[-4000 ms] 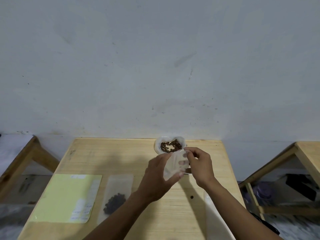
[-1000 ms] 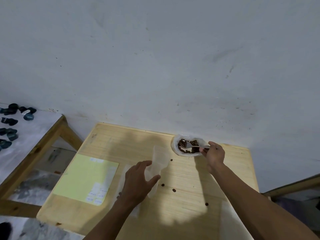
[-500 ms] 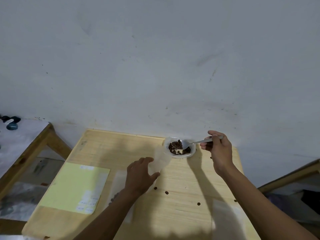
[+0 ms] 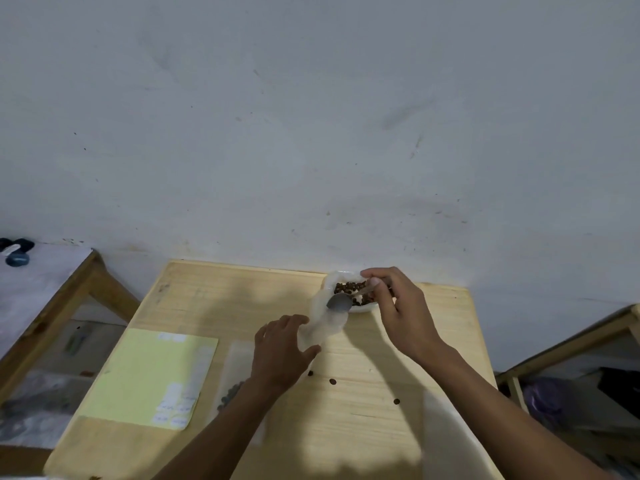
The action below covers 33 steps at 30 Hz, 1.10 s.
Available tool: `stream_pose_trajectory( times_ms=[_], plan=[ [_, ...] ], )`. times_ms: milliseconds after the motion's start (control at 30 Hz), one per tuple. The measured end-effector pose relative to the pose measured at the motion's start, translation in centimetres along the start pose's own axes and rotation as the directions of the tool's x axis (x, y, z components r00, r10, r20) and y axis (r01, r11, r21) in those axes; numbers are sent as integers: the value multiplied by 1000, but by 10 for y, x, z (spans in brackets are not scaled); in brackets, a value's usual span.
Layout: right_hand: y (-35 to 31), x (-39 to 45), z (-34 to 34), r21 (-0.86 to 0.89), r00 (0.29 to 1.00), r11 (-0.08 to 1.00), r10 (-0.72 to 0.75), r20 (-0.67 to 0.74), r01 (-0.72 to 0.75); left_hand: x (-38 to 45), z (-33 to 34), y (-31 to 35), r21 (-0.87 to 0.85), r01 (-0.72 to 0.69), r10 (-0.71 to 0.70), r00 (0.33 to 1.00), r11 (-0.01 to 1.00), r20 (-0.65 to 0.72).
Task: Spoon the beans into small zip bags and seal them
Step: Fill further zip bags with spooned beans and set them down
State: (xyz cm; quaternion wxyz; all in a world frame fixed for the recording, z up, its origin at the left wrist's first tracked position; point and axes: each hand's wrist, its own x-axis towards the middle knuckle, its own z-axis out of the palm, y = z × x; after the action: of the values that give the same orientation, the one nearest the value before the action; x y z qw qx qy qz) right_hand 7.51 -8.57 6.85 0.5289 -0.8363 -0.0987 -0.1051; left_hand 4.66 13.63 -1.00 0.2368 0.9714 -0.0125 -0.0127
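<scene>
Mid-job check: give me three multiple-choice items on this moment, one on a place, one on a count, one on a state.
1. Where is the spoon's bowl?
A. at the bag's mouth
B. on the yellow sheet
C. on the floor

2. How many loose beans lie on the bare table?
A. none
B. three
C. ten

3. What is the left hand doing?
A. resting flat
B. holding the bag
C. gripping the spoon

Key: 1 A, the spoon is at the top of the bag; 2 B, three beans show on the table; 3 B, the left hand grips the bag.
</scene>
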Motion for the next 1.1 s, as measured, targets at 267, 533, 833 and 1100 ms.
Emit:
stream_pose_trajectory(
  times_ms=[267,533,833,1100],
  plan=[
    [59,22,12,257,788,845,531,-310,-468,-17,-1,-28,-32,90,-91,996,995,-25],
    [101,60,38,202,586,639,765,-267,-742,-26,-5,-32,-76,102,-106,993,992,-46],
    [97,78,44,50,390,398,913,-116,-916,-29,-8,-37,-96,110,-116,992,989,-59],
    [99,53,57,718,323,358,926,-194,-596,-26,-6,-35,-107,103,-108,993,989,-42]
  ],
)
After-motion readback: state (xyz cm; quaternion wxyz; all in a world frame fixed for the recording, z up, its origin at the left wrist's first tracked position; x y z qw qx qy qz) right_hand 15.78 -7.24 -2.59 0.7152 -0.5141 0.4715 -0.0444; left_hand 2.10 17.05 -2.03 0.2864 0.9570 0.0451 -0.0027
